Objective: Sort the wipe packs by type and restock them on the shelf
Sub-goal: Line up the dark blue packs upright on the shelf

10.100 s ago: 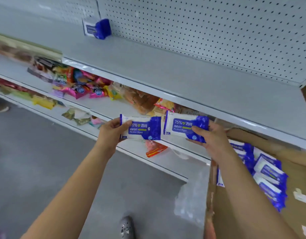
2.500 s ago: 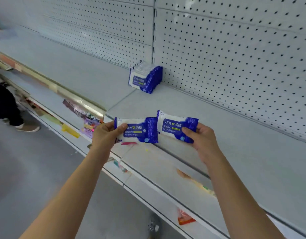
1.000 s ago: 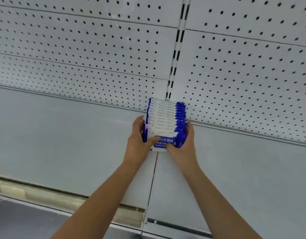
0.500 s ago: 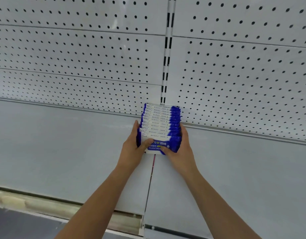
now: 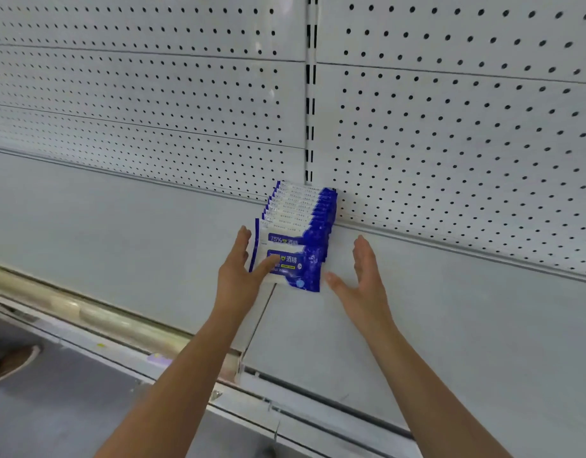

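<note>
White pegboard (image 5: 152, 94) fills the background of the head view, split by a slotted upright (image 5: 310, 94), with a pale grey shelf (image 5: 119, 242) running below it.

A row of blue-and-white wipe packs (image 5: 301, 209) stands on the shelf at the foot of the upright, the rearmost against the pegboard and the others leaning back one on another. The front pack (image 5: 301, 269) tilts toward the camera and reads "75%" with the characters 酒精. A yellow strip and a line of Latin lettering sit below, partly covered and too blurred to read in full. The pack behind it shows "75%" as well. The print along the top edges of the rest is too small to read.

The left hand (image 5: 240, 276) is at the left end of the row. Its fingers (image 5: 240, 246) are straight and together beside the packs' edge, and its thumb lies across the front pack's label. The right hand (image 5: 364, 279) is flat and spread, just right of the row and clear of it, fingers (image 5: 362, 252) straight, thumb pointing toward the front pack's lower corner.

The shelf is bare on both sides of the row, out to the frame edges. A seam (image 5: 261, 315) in the shelf runs from under the front pack to the front lip, where a blurred price rail (image 5: 86, 312) sits. Below it is grey floor (image 5: 70, 418), with a brown shoe (image 5: 12, 361) cut off at the left edge.
</note>
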A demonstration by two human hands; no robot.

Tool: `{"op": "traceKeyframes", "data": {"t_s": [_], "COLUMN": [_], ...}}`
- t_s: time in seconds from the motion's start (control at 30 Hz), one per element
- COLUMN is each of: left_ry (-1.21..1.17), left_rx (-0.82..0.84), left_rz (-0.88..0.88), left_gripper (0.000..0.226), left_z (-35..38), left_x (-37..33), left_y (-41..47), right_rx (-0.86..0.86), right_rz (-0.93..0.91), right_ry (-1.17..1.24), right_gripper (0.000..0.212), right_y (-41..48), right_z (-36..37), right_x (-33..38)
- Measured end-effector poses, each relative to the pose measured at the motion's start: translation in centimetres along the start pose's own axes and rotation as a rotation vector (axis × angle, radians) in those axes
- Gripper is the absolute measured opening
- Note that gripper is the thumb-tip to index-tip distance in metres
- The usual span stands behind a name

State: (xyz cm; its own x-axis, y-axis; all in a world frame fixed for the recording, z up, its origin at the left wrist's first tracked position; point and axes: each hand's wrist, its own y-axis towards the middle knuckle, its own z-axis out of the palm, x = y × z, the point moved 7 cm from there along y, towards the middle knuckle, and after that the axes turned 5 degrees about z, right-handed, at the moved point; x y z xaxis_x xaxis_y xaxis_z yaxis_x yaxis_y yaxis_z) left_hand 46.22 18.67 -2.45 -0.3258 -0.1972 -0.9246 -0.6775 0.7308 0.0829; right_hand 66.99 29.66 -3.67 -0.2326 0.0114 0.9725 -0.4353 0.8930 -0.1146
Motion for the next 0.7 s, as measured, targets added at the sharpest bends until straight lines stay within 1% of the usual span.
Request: {"op": "traceKeyframes", "data": {"t_s": [0.1, 0.13, 0.27, 0.4, 0.5, 0.53, 0.6, 0.67, 0.7], "left_ry": [0.009, 0.016, -0.023, -0.118, -0.192, -0.213, -0.228, -0.238, -0.241], "left_rx": [0.031, 0.039, 0.105, 0.275, 0.382, 0.427, 0.469, 0.502, 0.513], "left_rz": [0.075, 0.083, 0.102, 0.111, 0.105, 0.112, 0.123, 0.112, 0.108], "left_gripper": [0.068, 0.067, 0.072, 0.077, 0.073, 0.072, 0.072, 0.075, 0.08], "left_z": [0.9, 1.1, 3.0, 6.2, 8.2, 9.2, 10.2, 11.5, 12.2], "left_x": [-1.7, -2.1, -3.6, -4.6, -4.1, -4.2, -4.3, -5.3, -5.7], "left_y": [-2.9, -3.9, -7.6, -12.9, -16.7, -18.9, -21.3, -25.0, -26.7], "right_rx": [-0.003, -0.007, -0.018, -0.063, -0.136, -0.184, -0.228, -0.269, -0.297], "right_rz": [0.0, -0.004, -0.027, -0.027, -0.017, -0.009, 0.017, 0.061, 0.062], "right_ry": [0.038, 0.048, 0.061, 0.087, 0.121, 0.123, 0.115, 0.106, 0.106], "right_gripper": [0.084, 0.082, 0.079, 0.073, 0.07, 0.069, 0.068, 0.069, 0.069], "right_y": [-1.6, -2.4, -6.3, -11.7, -16.5, -19.1, -22.0, -26.0, -27.9], "right_z": [-1.4, -1.7, -3.4, -6.2, -8.6, -10.1, -11.6, -13.9, -15.2], "right_x": [-0.1, -0.1, -0.4, -1.0, -1.9, -2.6, -3.8, -5.0, -5.3]}}
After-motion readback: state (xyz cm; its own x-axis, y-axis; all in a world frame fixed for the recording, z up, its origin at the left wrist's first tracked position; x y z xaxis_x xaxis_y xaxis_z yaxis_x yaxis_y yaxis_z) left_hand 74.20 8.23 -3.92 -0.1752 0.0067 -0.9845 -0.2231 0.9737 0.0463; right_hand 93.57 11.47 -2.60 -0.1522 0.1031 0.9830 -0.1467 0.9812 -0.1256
